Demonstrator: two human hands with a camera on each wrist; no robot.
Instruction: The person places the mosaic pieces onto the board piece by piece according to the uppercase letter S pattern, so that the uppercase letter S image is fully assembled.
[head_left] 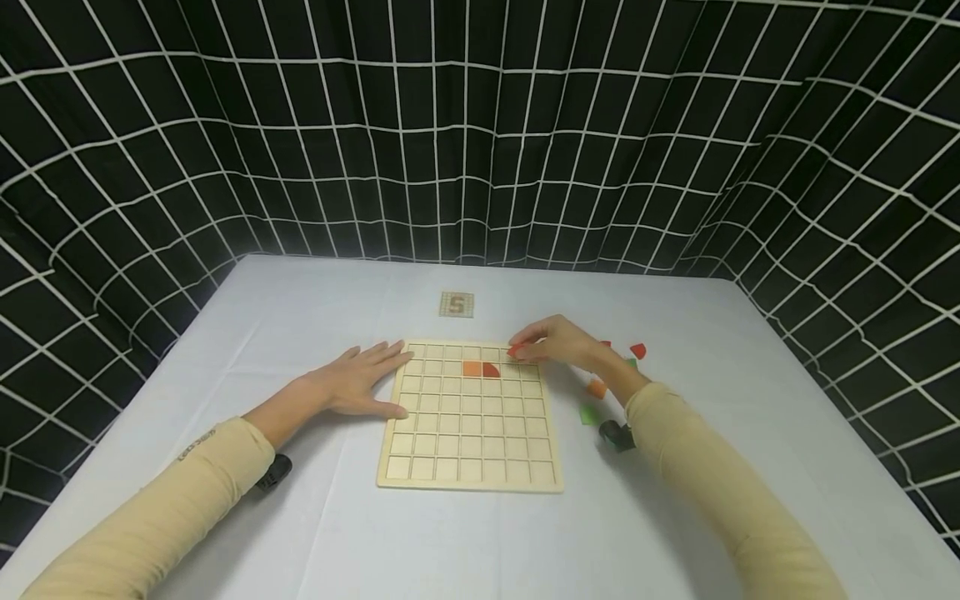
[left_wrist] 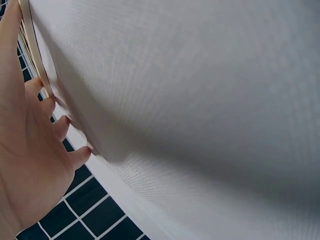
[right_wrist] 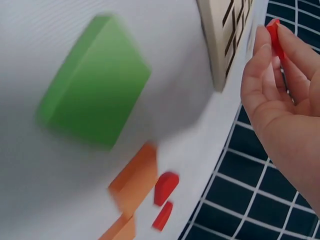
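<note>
A wooden grid board [head_left: 471, 425] lies on the white table. In its second row an orange square [head_left: 472, 368] sits beside a dark red rounded piece [head_left: 491, 370]. My left hand [head_left: 352, 383] rests with spread fingers on the board's left edge; in the left wrist view the hand [left_wrist: 35, 135] touches that edge. Over the board's upper right my right hand [head_left: 558, 342] pinches a red piece [head_left: 516, 351]. The right wrist view shows the red piece [right_wrist: 275, 37] between thumb and fingertips of the hand [right_wrist: 285, 95].
Right of the board lie a green piece [head_left: 588, 415], an orange piece [head_left: 597, 388] and a red piece [head_left: 638, 351], with others partly behind the right forearm. A small tile with an S-like mark [head_left: 457, 304] lies beyond the board. A dark gridded curtain [head_left: 465, 150] surrounds the table.
</note>
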